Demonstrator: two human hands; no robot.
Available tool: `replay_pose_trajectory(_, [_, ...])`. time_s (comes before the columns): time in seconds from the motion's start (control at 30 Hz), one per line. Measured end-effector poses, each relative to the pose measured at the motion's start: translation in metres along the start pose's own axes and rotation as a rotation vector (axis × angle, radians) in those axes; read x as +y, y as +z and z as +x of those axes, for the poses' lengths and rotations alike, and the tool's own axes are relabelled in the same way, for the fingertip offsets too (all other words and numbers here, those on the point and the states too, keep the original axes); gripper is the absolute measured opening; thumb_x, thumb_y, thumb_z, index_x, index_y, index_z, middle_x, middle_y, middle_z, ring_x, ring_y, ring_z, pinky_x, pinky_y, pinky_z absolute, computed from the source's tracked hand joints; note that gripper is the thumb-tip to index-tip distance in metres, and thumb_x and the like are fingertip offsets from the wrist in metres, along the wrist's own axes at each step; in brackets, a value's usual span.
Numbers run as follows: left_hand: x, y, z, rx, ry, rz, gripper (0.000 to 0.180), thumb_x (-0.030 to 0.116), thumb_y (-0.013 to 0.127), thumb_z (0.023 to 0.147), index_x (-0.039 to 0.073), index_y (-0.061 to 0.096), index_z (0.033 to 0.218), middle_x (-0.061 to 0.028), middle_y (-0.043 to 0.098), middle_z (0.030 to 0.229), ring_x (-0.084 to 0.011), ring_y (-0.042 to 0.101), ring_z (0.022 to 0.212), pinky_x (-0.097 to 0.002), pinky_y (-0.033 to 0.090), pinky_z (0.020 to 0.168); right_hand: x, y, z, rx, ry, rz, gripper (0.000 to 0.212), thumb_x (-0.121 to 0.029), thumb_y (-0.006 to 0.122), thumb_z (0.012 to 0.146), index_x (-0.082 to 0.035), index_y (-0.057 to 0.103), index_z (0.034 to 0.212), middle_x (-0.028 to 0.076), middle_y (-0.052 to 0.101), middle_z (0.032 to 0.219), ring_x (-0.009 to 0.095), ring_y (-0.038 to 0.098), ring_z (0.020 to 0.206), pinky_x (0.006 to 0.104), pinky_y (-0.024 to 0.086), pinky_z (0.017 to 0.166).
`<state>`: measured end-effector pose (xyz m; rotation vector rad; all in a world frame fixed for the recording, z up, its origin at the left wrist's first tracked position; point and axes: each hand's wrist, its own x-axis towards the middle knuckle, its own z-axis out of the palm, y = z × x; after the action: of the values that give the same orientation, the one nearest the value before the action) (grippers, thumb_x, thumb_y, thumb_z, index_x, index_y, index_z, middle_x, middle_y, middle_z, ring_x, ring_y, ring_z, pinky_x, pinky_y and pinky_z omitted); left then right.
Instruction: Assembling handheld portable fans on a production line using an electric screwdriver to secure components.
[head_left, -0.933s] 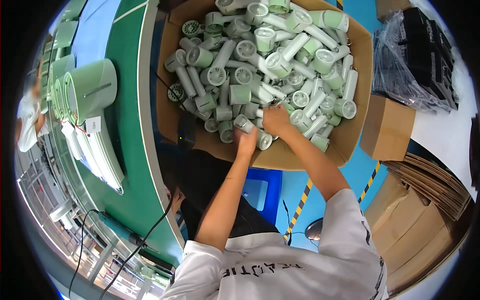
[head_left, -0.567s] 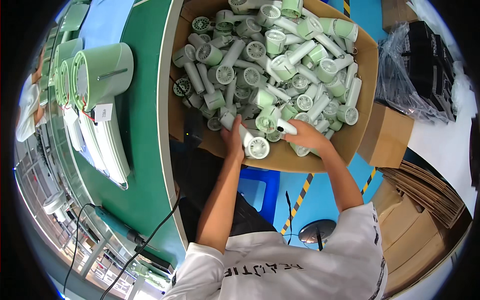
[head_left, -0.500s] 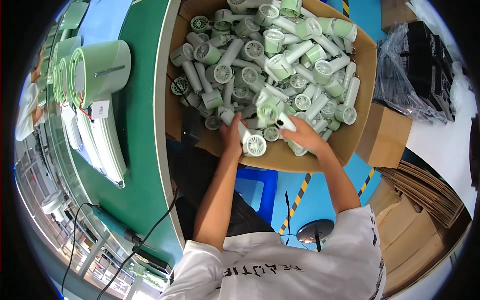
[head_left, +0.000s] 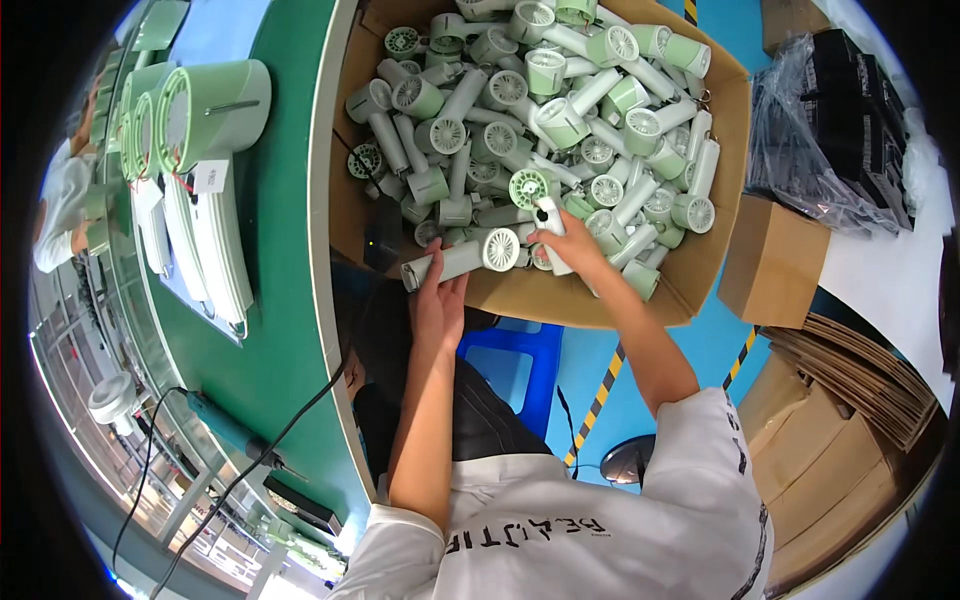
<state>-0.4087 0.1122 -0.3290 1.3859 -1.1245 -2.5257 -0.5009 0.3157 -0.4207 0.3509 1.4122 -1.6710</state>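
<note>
My left hand [head_left: 438, 305] is closed on a white handheld fan [head_left: 462, 259], which lies nearly level with its round white grille to the right. In my right hand [head_left: 574, 245] is a second handheld fan [head_left: 548, 222], held by its white handle, its pale green slotted head pointing up and away from me. Both hands are over the near side of a large cardboard box [head_left: 540, 298]. A jumbled heap of white and pale green handheld fans [head_left: 560, 120] fills the box.
On the left, a green workbench [head_left: 280, 200] carries larger green-headed fans [head_left: 215, 110] with red wires, and a teal electric screwdriver [head_left: 225, 420] with a black cable. A blue stool [head_left: 540, 370] stands below the box. Cardboard boxes [head_left: 775, 265] and a plastic-wrapped black package [head_left: 850, 130] are at right.
My left hand has drawn its fan left and toward me, bringing it out level above the heap. The fan in my right hand has turned, its green head now facing up.
</note>
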Motion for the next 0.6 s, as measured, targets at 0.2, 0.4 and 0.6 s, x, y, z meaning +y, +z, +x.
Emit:
replay_pose_trajectory(0.2, [-0.034,0.032,-0.001,0.017,0.424,0.499,0.042,0.005,0.063,0.091,0.004,0.053,0.131,-0.0099,0.054,0.133,-0.0225,0.048,0.125,-0.0362,0.035,0.107,0.012,0.069,-0.044,0.220,0.020,0.455,0.039,-0.025,0.069,0.088,-0.002,0.053,0.115,0.008,0.063,0.102,0.016,0.063,0.079,0.0323,0.054,0.069])
replay_pose_trajectory(0.4, [-0.044,0.073,-0.025,-0.625,0.549,1.004,0.075,-0.015,0.053,0.072,0.008,0.044,0.143,-0.0165,0.044,0.147,-0.0337,0.020,0.146,-0.0392,0.026,0.115,0.016,0.030,-0.053,0.038,0.009,0.852,0.039,-0.029,0.065,0.093,-0.009,0.056,0.125,0.005,0.064,0.111,0.017,0.063,0.097,0.0335,0.053,0.079])
replay_pose_trajectory(0.6, [-0.099,0.025,0.025,-0.303,0.293,0.723,0.074,-0.012,0.051,0.076,0.001,0.025,0.145,-0.0208,0.036,0.145,-0.0389,0.029,0.140,-0.0416,0.024,0.116,0.000,-0.008,-0.062,0.231,-0.182,0.569,0.052,-0.007,0.066,0.088,0.001,0.042,0.133,0.015,0.061,0.119,0.028,0.065,0.105,0.0392,0.055,0.088])
